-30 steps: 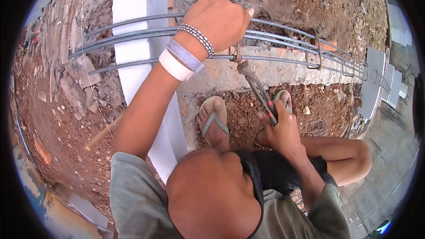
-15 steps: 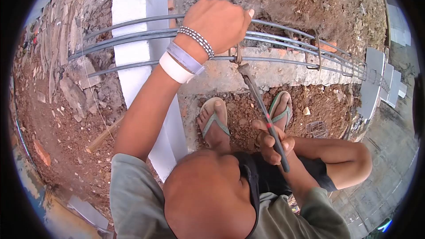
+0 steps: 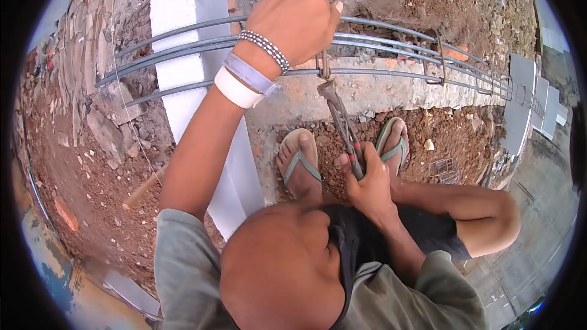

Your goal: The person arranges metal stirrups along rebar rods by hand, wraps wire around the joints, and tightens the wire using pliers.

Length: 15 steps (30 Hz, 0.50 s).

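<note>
My left hand (image 3: 290, 27) is closed in a fist over the upper bars of a long rebar cage (image 3: 391, 43), its fingertips hidden beneath. My right hand (image 3: 370, 186) wraps around the handles of a pair of end-cutting pincers (image 3: 338, 113). The pincers' head touches or nearly touches the lower bar, right at a rusty stirrup (image 3: 324, 66) just below my left hand. I cannot make out any tie wire in the jaws. More stirrups (image 3: 439, 61) sit along the bars to the right.
A white block beam (image 3: 177, 67) lies under the cage's left part. Grey blocks (image 3: 521, 95) stand at its right end. My sandalled feet (image 3: 301, 162) rest on rubble soil below a concrete strip (image 3: 367, 95). Loose wire stirrups (image 3: 443, 170) and a wooden handle (image 3: 143, 188) lie on the ground.
My right hand has shifted upward along the pincers, and its fingers now wrap around both handles. The pincers have come nearer upright. My left hand stays over the bars.
</note>
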Tool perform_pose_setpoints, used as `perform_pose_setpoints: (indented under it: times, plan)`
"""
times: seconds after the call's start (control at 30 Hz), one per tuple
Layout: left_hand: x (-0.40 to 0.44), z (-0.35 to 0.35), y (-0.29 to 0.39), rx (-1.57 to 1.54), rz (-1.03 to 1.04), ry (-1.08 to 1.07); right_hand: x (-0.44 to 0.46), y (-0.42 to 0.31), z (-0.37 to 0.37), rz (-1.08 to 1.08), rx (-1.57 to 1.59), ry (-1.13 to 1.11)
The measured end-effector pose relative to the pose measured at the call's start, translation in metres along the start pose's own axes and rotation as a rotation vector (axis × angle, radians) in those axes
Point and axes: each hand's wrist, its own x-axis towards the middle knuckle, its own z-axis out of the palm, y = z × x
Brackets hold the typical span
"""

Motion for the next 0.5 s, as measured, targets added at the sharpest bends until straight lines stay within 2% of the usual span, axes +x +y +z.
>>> perform_pose_setpoints:
  times: [0.03,0.07,0.17,0.27,0.37,0.4,0.5]
  plan:
    - [0.001,-0.001,-0.001,0.000,0.005,0.019,0.001,-0.002,0.005,-0.024,-0.045,0.080]
    - [0.002,-0.002,-0.002,0.010,0.011,0.020,0.000,-0.009,0.004,0.059,0.017,0.055]
    - [-0.001,-0.001,0.000,0.013,0.020,0.001,-0.002,-0.010,-0.020,0.045,0.044,-0.169]
    - [0.000,-0.001,-0.001,0.009,0.023,0.015,0.007,0.010,-0.041,0.063,0.853,-0.628]
    - [0.000,-0.001,-0.001,0.010,0.027,0.029,-0.001,0.033,-0.030,0.370,1.550,-0.739]
    - [0.000,-0.002,-0.001,0.010,0.024,0.020,-0.006,0.043,-0.021,0.435,1.815,-0.840]
    - [0.000,-0.002,-0.001,0.003,0.023,0.015,-0.020,0.019,0.011,0.444,2.514,-1.177]
